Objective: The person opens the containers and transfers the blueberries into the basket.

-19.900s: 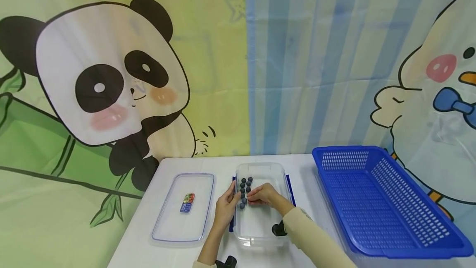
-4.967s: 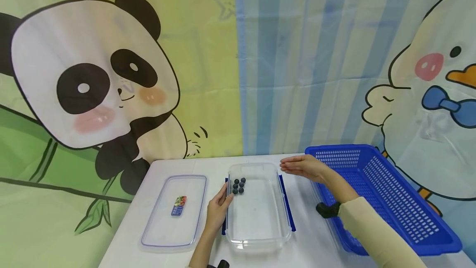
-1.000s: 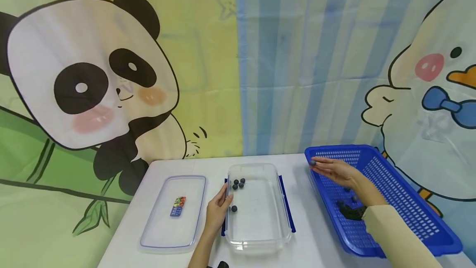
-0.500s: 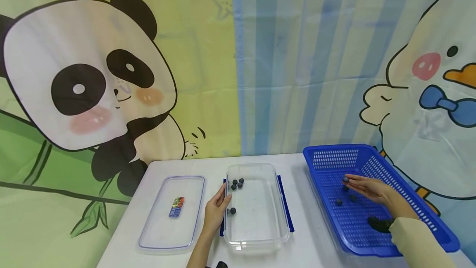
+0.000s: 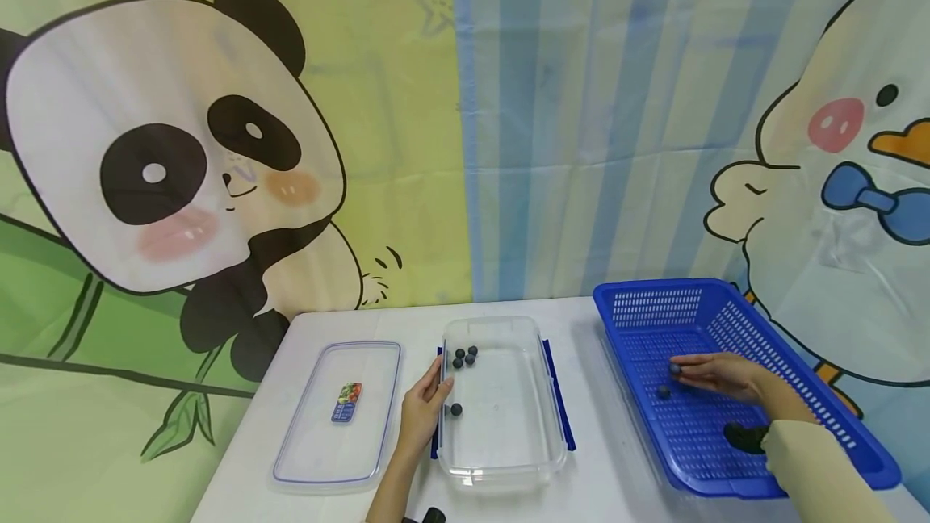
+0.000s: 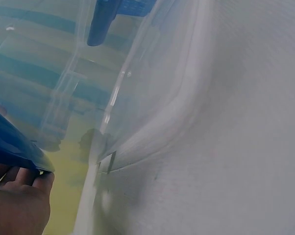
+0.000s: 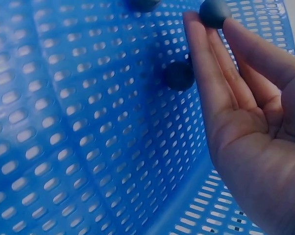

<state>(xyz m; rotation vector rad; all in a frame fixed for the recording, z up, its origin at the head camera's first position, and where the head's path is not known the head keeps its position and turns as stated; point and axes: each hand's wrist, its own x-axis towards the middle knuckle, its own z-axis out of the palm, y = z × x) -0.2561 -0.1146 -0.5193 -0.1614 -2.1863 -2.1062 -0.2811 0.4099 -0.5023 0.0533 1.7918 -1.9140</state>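
Observation:
My right hand (image 5: 719,376) reaches into the blue plastic basket (image 5: 824,484) and pinches a blueberry (image 7: 215,13) between thumb and fingertips, low over the perforated floor. In the right wrist view, another blueberry (image 7: 179,76) lies just past the fingers, and one more shows at the top edge. My left hand (image 5: 424,406) grips the left wall of a clear plastic container (image 5: 501,474), thumb at the rim. Its fingers curl by the blue side latch (image 6: 12,147) in the left wrist view. Several dark blueberries (image 5: 460,353) cluster at the container's far left; a single blueberry (image 5: 456,409) sits nearer.
A clear lid (image 5: 308,481) with a blue-tinted edge and a colourful label (image 5: 346,403) lies flat left of the container. All stand on a white table (image 5: 581,394). Behind hangs a cartoon-printed curtain (image 5: 538,144).
Earlier both hands were at the container, which held more blueberries. Over the last second my right hand has carried a blueberry rightward over the basket's rim and down inside. The left hand stays put.

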